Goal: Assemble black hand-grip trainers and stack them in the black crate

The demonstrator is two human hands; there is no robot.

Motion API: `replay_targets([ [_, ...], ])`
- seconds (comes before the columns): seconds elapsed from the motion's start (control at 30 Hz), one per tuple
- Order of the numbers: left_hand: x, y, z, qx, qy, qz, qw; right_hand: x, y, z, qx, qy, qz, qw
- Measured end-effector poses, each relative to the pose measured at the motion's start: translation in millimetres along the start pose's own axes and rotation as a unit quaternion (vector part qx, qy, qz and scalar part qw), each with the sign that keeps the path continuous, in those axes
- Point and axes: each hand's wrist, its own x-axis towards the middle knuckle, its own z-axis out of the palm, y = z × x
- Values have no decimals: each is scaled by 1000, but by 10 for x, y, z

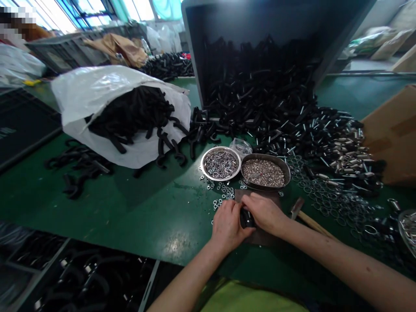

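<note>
Two bare hands, left hand (225,223) and right hand (264,211), both clamped on one black part (248,217), which sits between them over one flat dark plate (274,198). Just beyond the hands: two metal containers side by side, one round dish (221,178) of small shiny hardware and one oval tin (260,186) of tiny pieces, plus one clear bag (240,146) behind them. One hammer (296,208) lies just right of the right hand. Loose nuts (224,193) near the left hand's fingers, too many to count; same for rings (328,201) and springs (351,147) off to the right hand's right. Far ahead of both hands, one big grey bin (247,21) spills black parts toward them, a heap closing off the space behind the containers. One white sack (81,99), mouth open, more black parts, ahead and left of the left hand; one cardboard box (396,138) well right of the right hand. Fingers and palms hide most of the held part, so its shape is unclear. Right forearm covers the hammer's handle end. One more dish (401,232) right of that arm, cut by the frame edge. Bin's interior dark, contents hard to separate.
</note>
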Motion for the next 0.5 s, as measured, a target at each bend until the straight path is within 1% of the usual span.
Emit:
replay_targets([
  [0.07,-2,-9,-16,-9,-2,3,1000,112,160,-136,50,-11,-3,999],
  [0.1,-2,-13,-23,-11,-3,7,1000,211,255,-231,63,2,3,998],
  [0.13,-2,-17,-30,-12,-5,13,1000,340,355,-334,66,25,18,997],
  [0.2,0,-21,-40,-6,-11,26,1000,674,554,-516,39,100,76,991],
  [0.27,5,-23,-47,9,-18,37,999,1059,725,-614,12,133,116,984],
  [0.33,12,-21,-53,27,-29,46,998,1422,845,-610,-5,127,141,982],
  [0.4,18,-18,-59,38,-38,56,997,1700,909,-536,-16,111,160,981],
  [0.5,27,-15,-62,39,-40,65,996,1912,942,-410,-27,87,182,979],
])
